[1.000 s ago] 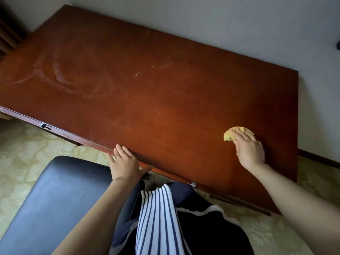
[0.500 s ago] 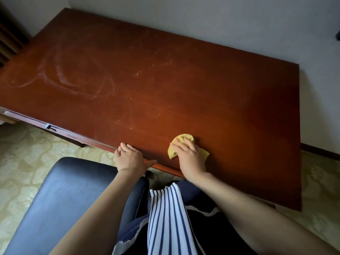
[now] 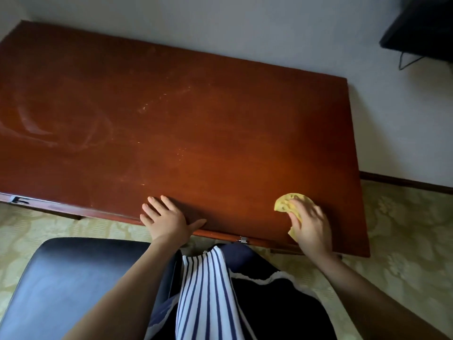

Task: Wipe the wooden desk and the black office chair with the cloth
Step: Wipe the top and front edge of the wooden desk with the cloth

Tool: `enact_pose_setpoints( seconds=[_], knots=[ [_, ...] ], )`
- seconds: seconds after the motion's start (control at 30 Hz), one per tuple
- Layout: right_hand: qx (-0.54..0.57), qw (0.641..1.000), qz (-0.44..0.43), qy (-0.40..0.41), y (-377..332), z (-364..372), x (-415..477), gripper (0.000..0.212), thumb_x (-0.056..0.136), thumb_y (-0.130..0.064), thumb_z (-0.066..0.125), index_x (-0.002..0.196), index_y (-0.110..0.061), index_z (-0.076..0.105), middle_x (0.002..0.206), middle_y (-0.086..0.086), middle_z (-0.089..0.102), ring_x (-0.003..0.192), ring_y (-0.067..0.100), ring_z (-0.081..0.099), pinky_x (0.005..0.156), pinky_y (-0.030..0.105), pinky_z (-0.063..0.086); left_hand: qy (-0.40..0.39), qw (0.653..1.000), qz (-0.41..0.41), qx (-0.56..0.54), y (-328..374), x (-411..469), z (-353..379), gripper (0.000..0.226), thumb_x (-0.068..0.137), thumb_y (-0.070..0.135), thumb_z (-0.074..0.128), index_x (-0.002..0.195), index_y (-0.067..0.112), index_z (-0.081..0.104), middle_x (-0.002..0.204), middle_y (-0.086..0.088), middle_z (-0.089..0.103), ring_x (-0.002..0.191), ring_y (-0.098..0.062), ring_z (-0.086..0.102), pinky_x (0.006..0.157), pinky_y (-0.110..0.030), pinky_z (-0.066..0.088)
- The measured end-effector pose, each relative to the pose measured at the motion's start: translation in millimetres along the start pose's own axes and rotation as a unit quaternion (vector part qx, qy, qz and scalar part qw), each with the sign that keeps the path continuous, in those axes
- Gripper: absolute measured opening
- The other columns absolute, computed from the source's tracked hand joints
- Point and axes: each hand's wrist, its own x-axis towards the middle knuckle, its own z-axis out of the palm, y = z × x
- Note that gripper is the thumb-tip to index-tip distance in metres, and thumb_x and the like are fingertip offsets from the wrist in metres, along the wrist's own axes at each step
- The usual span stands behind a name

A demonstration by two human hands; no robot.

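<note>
- Plain pale wall (image 3: 245,28) fills the top of the view.
- Dark wooden baseboard (image 3: 404,181) runs along the wall's foot at right.
- Pale yellow-green carpet (image 3: 404,229) with a floral relief pattern covers the floor.
- Black object (image 3: 421,23) sits in the top right corner, cut off by the frame, type unclear.
- Thin dark cable (image 3: 404,62) hangs below it against the wall.
- White top with navy vertical stripes (image 3: 203,298), bottom centre.
- Dark garment (image 3: 277,310) just right of it, edged with wavy white trim (image 3: 264,280).
</note>
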Motion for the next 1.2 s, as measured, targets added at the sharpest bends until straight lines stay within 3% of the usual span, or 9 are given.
enact_pose_setpoints(
  seconds=[0.13, 0.23, 0.37, 0.47, 0.53, 0.67, 0.9, 1.1, 1.2],
  knots=[
    [-0.034, 0.993, 0.098, 0.047, 42.5, -15.6, 1.4, 0.031, 0.085, -0.007, 0.068, 0.115, -0.003, 0.065, 0.1, 0.019, 0.07, 0.094, 0.041, 0.061, 0.067, 0.042, 0.051, 0.002, 0.999, 0.001, 0.033, 4.3, -1.0, -1.6, 0.125, 0.072, 0.083, 0.042, 0.146, -0.005, -0.007, 0.152, -0.034, -0.004, 0.142, -0.048, 0.001, 0.114, -0.054, 0.01],
    [-0.029, 0.982, 0.176, 0.055, 54.3, -21.4, 9.9, 0.028, 0.09, -0.01, 0.062, 0.118, -0.005, 0.062, 0.108, 0.02, 0.067, 0.101, 0.041, 0.056, 0.07, 0.043, 0.049, 0.008, 0.999, 0.002, 0.05, 3.9, -2.3, -0.8, 0.124, 0.073, 0.083, 0.042, 0.146, -0.005, -0.006, 0.152, -0.034, -0.003, 0.142, -0.048, 0.003, 0.114, -0.053, 0.01],
    [0.02, 0.935, 0.349, 0.064, 45.4, -22.6, 46.7, 0.023, 0.095, -0.016, 0.054, 0.117, -0.012, 0.056, 0.11, 0.019, 0.063, 0.103, 0.04, 0.056, 0.071, 0.043, 0.05, 0.011, 0.999, 0.001, 0.051, 3.7, -1.6, 1.2, 0.125, 0.071, 0.084, 0.042, 0.147, -0.004, -0.007, 0.152, -0.033, -0.004, 0.142, -0.048, 0.002, 0.115, -0.052, 0.01],
    [0.026, 0.926, 0.374, 0.039, 31.4, -21.0, 73.8, 0.023, 0.097, -0.014, 0.047, 0.119, -0.013, 0.054, 0.112, 0.02, 0.061, 0.106, 0.039, 0.055, 0.067, 0.036, 0.044, 0.007, 0.998, 0.002, 0.059, 5.3, -1.2, 0.5, 0.126, 0.071, 0.084, 0.042, 0.146, -0.004, -0.008, 0.152, -0.034, -0.004, 0.142, -0.049, 0.003, 0.115, -0.053, 0.01],
    [0.019, 0.936, 0.352, 0.012, 15.5, -16.4, 82.2, 0.027, 0.099, -0.013, 0.043, 0.124, -0.013, 0.05, 0.115, 0.021, 0.06, 0.109, 0.039, 0.055, 0.068, 0.037, 0.046, -0.005, 0.998, -0.004, 0.059, 7.0, -1.0, -0.7, 0.127, 0.071, 0.084, 0.042, 0.145, -0.006, -0.009, 0.152, -0.034, -0.005, 0.141, -0.049, 0.002, 0.115, -0.053, 0.011],
    [0.016, 0.955, 0.291, -0.05, -25.6, 0.3, 82.9, 0.035, 0.099, -0.014, 0.041, 0.134, -0.019, 0.044, 0.131, 0.019, 0.051, 0.119, 0.039, 0.05, 0.088, 0.044, 0.048, -0.03, 0.998, -0.016, 0.06, 12.3, 1.3, -4.2, 0.129, 0.072, 0.082, 0.044, 0.144, -0.008, -0.014, 0.151, -0.035, -0.009, 0.141, -0.05, -0.001, 0.115, -0.054, 0.009],
    [0.036, 0.993, 0.016, -0.107, -108.7, 29.5, 42.9, 0.064, 0.091, 0.006, 0.04, 0.147, -0.022, 0.031, 0.156, -0.001, 0.026, 0.144, 0.02, 0.015, 0.116, 0.035, 0.019, -0.013, 0.998, -0.011, 0.068, 11.4, -0.2, -3.9, 0.128, 0.072, 0.083, 0.043, 0.145, -0.008, -0.01, 0.151, -0.036, -0.006, 0.141, -0.051, 0.002, 0.114, -0.054, 0.011],
    [0.043, 0.942, -0.2, -0.267, -114.9, 30.2, 25.1, 0.075, 0.087, 0.011, 0.037, 0.152, -0.022, 0.017, 0.16, -0.006, 0.007, 0.146, 0.015, -0.004, 0.118, 0.029, 0.005, 0.012, 0.994, 0.025, 0.109, -4.0, -1.0, -14.6, 0.113, 0.077, 0.079, 0.04, 0.149, 0.002, 0.0, 0.153, -0.028, 0.007, 0.14, -0.042, 0.018, 0.112, -0.05, 0.021],
    [0.026, 0.883, -0.322, -0.34, -93.8, 19.3, 37.9, 0.087, 0.08, 0.018, 0.041, 0.152, -0.023, 0.013, 0.159, -0.008, 0.003, 0.144, 0.009, -0.01, 0.111, 0.012, -0.01, 0.016, 0.989, 0.053, 0.134, -9.9, -2.7, -20.4, 0.107, 0.081, 0.074, 0.042, 0.149, 0.003, 0.001, 0.153, -0.028, 0.009, 0.138, -0.04, 0.022, 0.113, -0.045, 0.021]
  ],
)
